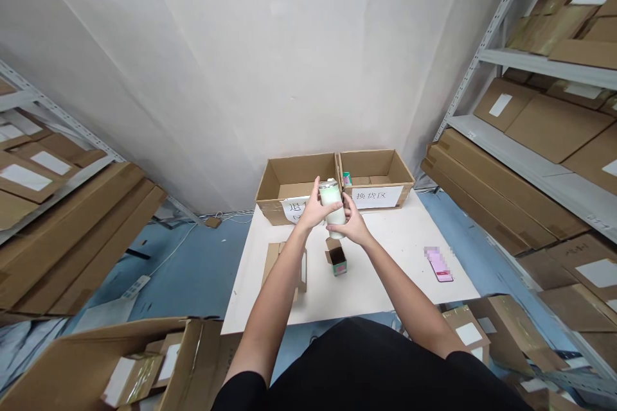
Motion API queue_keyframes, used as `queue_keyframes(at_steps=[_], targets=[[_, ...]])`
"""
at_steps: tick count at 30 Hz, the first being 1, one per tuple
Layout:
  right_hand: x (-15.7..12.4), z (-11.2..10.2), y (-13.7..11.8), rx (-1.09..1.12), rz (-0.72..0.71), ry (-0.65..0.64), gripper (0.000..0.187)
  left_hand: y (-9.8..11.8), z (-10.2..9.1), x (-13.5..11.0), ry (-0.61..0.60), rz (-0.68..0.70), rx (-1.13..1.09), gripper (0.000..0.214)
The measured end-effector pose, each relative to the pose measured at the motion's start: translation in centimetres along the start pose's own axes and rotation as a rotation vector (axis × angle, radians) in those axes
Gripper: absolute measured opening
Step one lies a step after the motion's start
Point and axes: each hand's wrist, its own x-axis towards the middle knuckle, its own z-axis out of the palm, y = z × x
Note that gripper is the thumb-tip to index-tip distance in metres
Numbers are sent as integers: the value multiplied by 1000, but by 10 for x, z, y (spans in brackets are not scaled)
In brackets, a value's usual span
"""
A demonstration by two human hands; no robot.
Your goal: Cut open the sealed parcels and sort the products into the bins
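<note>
A pale green and white tumbler (pixel 331 195) with a clear-looking lid is held up over the table, slightly tilted. My left hand (pixel 315 210) wraps its left side, and my right hand (pixel 355 225) grips it from the right, lower down. Beneath the tumbler, a small green box (pixel 339 266) stands with its top flap up and a dark inside. Left of that box lies an opened brown carton (pixel 272 261), partly hidden by my left forearm.
Two labelled cardboard bins stand along the table's back: the left bin (pixel 272 210) and the right bin (pixel 405 189), which holds a small green box (pixel 347 178). A pink-screened phone (pixel 439 265) lies at right. Shelves of cartons flank the table; a large box (pixel 193 353) sits front left.
</note>
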Motion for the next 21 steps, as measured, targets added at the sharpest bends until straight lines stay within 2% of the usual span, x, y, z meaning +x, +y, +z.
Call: queue_keyframes(at_steps=[2, 5, 7, 10, 14, 16, 19, 21], targets=[[0, 5, 0, -13, -21, 12, 144, 4, 0, 5, 41, -22, 18, 136], [0, 7, -4, 54, -16, -80, 143, 9, -5, 12, -25, -16, -67, 141], [0, 6, -7, 23, -19, -15, 142, 12, -9, 17, -87, 18, -94, 135], [-3, 6, -11, -63, -36, 111, 145, 14, -13, 22, -77, 36, -47, 124], [-6, 6, -12, 35, -73, -31, 142, 13, -15, 25, -101, -2, -58, 117], [-6, 7, -11, 28, -69, -25, 141, 13, -16, 25, -126, 11, -66, 112], [-6, 6, -8, -59, -57, 73, 145, 13, -16, 25, -111, 44, -38, 122], [-5, 6, -5, -30, -70, 43, 145, 13, -16, 25, -98, 40, -55, 129]])
